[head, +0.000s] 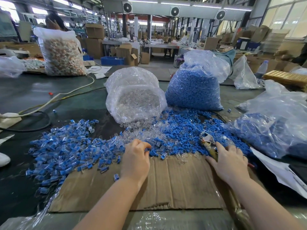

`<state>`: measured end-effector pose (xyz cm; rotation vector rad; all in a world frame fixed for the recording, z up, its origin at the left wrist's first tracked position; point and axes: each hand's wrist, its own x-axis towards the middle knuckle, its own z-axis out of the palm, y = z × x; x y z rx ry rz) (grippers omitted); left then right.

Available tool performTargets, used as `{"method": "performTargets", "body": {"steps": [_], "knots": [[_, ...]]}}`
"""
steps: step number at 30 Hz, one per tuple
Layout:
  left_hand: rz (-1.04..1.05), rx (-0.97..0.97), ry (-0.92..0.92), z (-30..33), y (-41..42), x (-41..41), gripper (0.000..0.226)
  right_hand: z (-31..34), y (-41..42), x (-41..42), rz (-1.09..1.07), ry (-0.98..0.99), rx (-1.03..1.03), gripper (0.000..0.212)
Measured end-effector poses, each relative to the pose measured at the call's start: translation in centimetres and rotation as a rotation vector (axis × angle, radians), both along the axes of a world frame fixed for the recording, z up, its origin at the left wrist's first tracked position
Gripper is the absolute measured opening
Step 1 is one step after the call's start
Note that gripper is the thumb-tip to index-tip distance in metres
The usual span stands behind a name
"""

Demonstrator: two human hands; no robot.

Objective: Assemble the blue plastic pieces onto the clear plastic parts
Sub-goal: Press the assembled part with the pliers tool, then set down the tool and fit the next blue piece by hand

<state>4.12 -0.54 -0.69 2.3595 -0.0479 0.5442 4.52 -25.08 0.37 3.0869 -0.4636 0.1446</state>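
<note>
The worktable (41, 95) carries two standing bags at the far side: a bag of clear plastic parts (135, 95) and, to its right, a bag of blue plastic pieces (194, 88). Both spill forward into a mixed loose heap (179, 131). A pile of assembled units (66, 148) lies to the left, beside a cardboard sheet (174, 183). The left hand (136, 161) has its fingertips curled together at the heap's edge, apparently on a blue piece. The right hand (230, 163) lies flat, fingers apart, touching a metal tool (207, 141). Recommendation: pick one piece per hand, align openings squarely, then press fully home.
</note>
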Motion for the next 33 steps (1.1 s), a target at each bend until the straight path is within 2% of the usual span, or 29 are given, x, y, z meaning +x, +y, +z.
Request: {"method": "performTargets", "body": {"steps": [5,9,13,17,20,26,30,33], "knots": [[-0.026,0.027,0.017,-1.1,-1.6,-0.5,0.028,0.2,0.5,0.3,0.006,-0.041,-0.01,0.066],[-0.019,0.052,0.017,-1.9,-1.9,-0.6,0.034,0.3,2.1,0.8,0.172,-0.235,-0.005,0.042],[0.014,0.033,0.019,-2.4,-1.6,-0.6,0.036,0.2,3.8,1.6,0.252,-0.262,0.048,0.024],[0.049,0.053,0.052,-2.6,-1.5,-0.5,0.041,-0.3,5.1,2.6,0.266,-0.157,0.053,0.033],[0.023,0.056,0.068,-2.6,-1.4,-0.3,0.036,-0.5,5.6,3.1,0.263,-0.096,0.033,0.042],[0.014,-0.017,0.039,-2.6,-1.4,-0.5,0.022,-0.7,5.4,3.1,0.279,-0.217,0.021,0.026],[0.015,-0.044,0.035,-2.3,-1.5,-0.7,0.025,-0.5,5.2,2.9,0.319,-0.281,0.053,0.018],[0.013,-0.061,0.043,-2.2,-1.5,-0.7,0.027,-0.2,5.2,2.4,0.339,-0.335,0.166,0.017]]}}
